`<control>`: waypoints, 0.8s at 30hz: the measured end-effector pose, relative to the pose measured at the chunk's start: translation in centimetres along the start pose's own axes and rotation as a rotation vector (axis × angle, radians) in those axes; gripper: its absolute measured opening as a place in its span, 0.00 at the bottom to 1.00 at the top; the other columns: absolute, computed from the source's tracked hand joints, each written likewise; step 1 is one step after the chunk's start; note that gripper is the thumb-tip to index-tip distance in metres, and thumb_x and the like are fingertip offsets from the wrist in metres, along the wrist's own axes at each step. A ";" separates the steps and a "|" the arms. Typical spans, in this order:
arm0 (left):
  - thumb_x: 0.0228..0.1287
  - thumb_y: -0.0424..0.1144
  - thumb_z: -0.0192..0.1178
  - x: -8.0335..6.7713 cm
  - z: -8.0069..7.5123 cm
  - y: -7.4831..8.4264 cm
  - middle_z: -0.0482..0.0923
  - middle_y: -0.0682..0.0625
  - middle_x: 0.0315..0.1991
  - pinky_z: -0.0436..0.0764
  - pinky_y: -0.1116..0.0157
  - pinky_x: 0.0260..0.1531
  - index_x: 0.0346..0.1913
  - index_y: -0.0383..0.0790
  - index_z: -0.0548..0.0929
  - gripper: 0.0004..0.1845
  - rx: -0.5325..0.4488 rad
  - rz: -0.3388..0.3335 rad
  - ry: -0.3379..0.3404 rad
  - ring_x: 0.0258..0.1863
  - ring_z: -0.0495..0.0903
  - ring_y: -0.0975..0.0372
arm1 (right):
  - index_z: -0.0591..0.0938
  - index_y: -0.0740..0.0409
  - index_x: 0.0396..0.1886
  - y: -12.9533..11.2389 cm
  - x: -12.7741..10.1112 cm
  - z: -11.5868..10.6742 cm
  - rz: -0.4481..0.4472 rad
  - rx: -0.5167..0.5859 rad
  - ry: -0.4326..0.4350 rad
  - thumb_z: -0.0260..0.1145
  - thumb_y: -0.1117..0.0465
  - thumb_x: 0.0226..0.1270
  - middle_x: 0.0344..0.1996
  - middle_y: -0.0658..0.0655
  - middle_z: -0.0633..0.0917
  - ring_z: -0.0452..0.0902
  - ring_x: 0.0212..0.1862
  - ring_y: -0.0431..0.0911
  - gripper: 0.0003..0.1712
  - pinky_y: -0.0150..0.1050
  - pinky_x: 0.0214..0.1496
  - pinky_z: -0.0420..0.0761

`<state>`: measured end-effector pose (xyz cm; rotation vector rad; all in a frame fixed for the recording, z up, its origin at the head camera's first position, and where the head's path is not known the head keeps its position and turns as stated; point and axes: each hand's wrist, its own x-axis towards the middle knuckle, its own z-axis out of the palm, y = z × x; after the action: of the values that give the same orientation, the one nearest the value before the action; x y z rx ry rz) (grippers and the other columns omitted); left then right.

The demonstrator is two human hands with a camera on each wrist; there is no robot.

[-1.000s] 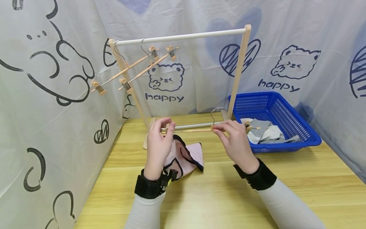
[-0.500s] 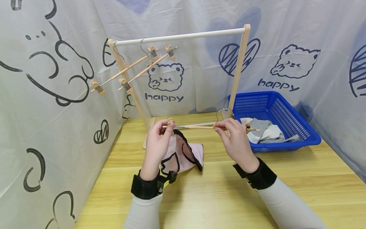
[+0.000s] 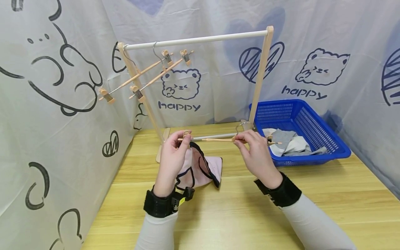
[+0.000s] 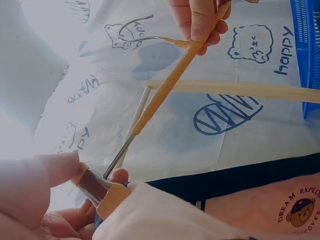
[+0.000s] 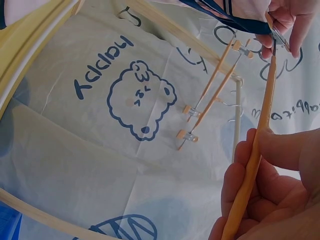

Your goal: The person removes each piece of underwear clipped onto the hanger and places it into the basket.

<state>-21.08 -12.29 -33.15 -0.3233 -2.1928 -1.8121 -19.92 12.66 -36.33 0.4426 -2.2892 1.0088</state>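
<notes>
Above the table, the left hand (image 3: 173, 156) still pinches the hanger's clip (image 3: 186, 133), the right hand (image 3: 257, 152) its bar (image 3: 215, 139), barely shifted.

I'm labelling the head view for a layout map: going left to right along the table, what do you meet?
Left hand → pink garment → right hand → blue basket.
</notes>
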 end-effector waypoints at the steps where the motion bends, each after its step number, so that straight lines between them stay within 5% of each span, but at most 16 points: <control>1: 0.77 0.36 0.59 0.0 0.0 0.0 0.84 0.33 0.47 0.74 0.72 0.40 0.56 0.29 0.83 0.14 -0.003 -0.005 -0.001 0.38 0.76 0.66 | 0.85 0.62 0.44 0.0 0.0 0.0 -0.001 -0.001 -0.002 0.68 0.67 0.72 0.42 0.60 0.84 0.78 0.48 0.55 0.05 0.53 0.57 0.64; 15: 0.72 0.33 0.64 0.3 -0.3 -0.7 0.83 0.36 0.53 0.74 0.70 0.44 0.51 0.28 0.84 0.12 -0.030 0.010 -0.036 0.41 0.77 0.67 | 0.84 0.62 0.44 0.2 0.1 -0.2 0.054 -0.039 -0.081 0.67 0.66 0.73 0.43 0.61 0.84 0.77 0.50 0.57 0.05 0.57 0.58 0.66; 24: 0.71 0.34 0.65 0.5 -0.4 -1.2 0.82 0.37 0.46 0.72 0.66 0.48 0.47 0.29 0.85 0.10 0.042 0.097 -0.055 0.42 0.75 0.64 | 0.84 0.61 0.43 0.3 0.3 -0.2 0.081 -0.069 -0.112 0.67 0.65 0.73 0.43 0.60 0.84 0.77 0.50 0.57 0.04 0.58 0.59 0.67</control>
<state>-21.92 -12.92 -34.03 -0.4669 -2.2084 -1.7229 -20.21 12.97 -36.18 0.3892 -2.4510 0.9626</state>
